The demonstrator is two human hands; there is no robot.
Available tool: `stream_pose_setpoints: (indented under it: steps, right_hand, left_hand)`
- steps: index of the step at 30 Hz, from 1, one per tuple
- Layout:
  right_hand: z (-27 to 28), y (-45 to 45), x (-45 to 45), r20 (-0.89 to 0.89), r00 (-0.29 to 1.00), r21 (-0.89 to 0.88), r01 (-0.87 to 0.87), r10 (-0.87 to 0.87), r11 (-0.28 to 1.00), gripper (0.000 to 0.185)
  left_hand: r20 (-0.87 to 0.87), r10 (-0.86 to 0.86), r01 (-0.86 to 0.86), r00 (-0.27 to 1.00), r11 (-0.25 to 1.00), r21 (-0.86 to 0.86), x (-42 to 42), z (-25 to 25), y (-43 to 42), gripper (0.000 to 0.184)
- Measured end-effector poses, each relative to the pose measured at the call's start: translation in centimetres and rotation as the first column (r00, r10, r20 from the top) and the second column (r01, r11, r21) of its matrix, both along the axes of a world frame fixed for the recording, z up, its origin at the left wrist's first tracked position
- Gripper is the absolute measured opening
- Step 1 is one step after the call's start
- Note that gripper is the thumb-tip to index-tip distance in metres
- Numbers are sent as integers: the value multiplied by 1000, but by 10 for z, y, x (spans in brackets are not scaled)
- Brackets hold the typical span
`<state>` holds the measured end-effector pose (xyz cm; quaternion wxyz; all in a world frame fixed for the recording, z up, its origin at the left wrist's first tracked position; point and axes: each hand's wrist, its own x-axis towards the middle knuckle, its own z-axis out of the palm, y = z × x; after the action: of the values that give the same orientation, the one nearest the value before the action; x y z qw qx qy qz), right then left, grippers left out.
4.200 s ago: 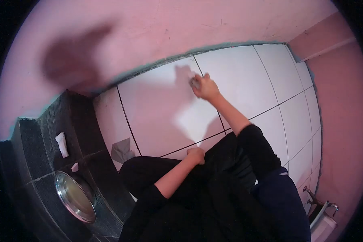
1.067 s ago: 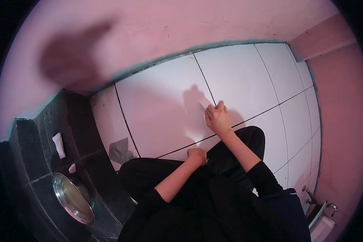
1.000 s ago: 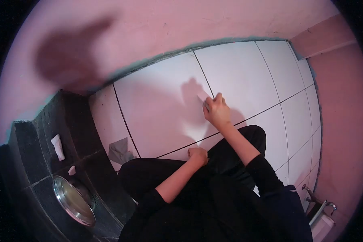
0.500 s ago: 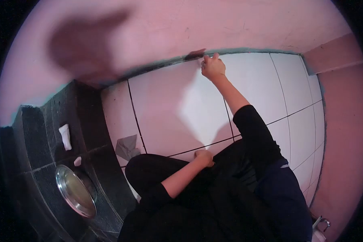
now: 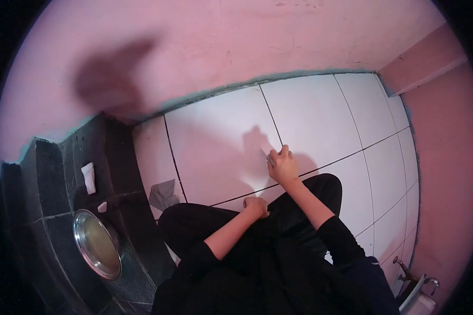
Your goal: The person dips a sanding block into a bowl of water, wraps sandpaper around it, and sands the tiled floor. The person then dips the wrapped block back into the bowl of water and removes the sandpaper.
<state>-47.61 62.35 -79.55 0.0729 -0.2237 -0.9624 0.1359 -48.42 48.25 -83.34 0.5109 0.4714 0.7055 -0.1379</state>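
Observation:
My right hand (image 5: 284, 167) is closed on a small, thin, pale piece (image 5: 268, 157), mostly hidden by the fingers, so I cannot make out its kind. It hovers over or near the white tiled floor (image 5: 215, 142), in front of my bent knee, and casts a shadow on the tiles. My left hand (image 5: 256, 206) rests between my legs with its fingers curled; what it holds, if anything, is hidden. Left of my knee, a grey folded sheet (image 5: 163, 194) lies on the floor.
On the dark tiled steps (image 5: 55, 184) at left are a shiny metal bowl (image 5: 80, 239) with yellowish contents, a white rolled piece (image 5: 89, 178) and a small white bit (image 5: 102, 207). A pink wall (image 5: 236, 47) runs along the far floor edge. A tap (image 5: 431, 283) shows at lower right.
My right hand has drawn back from the foot of the wall towards my knees. My left hand has shifted slightly left. The view has turned a little, showing more of the tap.

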Motion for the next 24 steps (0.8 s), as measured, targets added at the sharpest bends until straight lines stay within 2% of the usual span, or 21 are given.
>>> stream_pose_setpoints:
  steps: [2,4,5,10,14,16,19,22,24]
  right_hand:
    - [1,-1,-15,23,999,16,37,-37,999,20]
    - [-4,7,-35,7,995,85,96,-97,992,25]
    - [-4,12,-47,-15,995,80,104,-103,991,21]
    - [-15,46,-114,-58,992,121,116,-110,986,19]
    - [-16,73,-177,-34,992,146,128,-124,981,23]
    - [-6,83,-199,-27,990,136,141,-138,981,23]
    - [5,92,-220,207,966,86,140,-155,986,26]
    - [2,82,-199,136,982,96,121,-133,988,24]
    - [-1,69,-163,113,989,82,84,-93,993,24]
  left_hand:
    - [42,-14,16,999,998,-59,0,12,4,54]
    - [7,-24,25,1000,993,-116,4,17,7,43]
    - [22,-27,30,999,992,-123,6,14,8,43]
    - [-30,-110,108,994,992,-62,22,-11,6,27]
    - [32,-155,158,987,976,-149,17,-15,10,38]
    - [121,-52,68,991,989,-130,8,-7,12,40]
    - [107,-69,72,992,997,-27,2,-2,7,35]
    - [93,-34,40,995,997,-64,-1,-3,6,42]
    - [65,-19,21,998,999,-28,-4,-6,3,44]
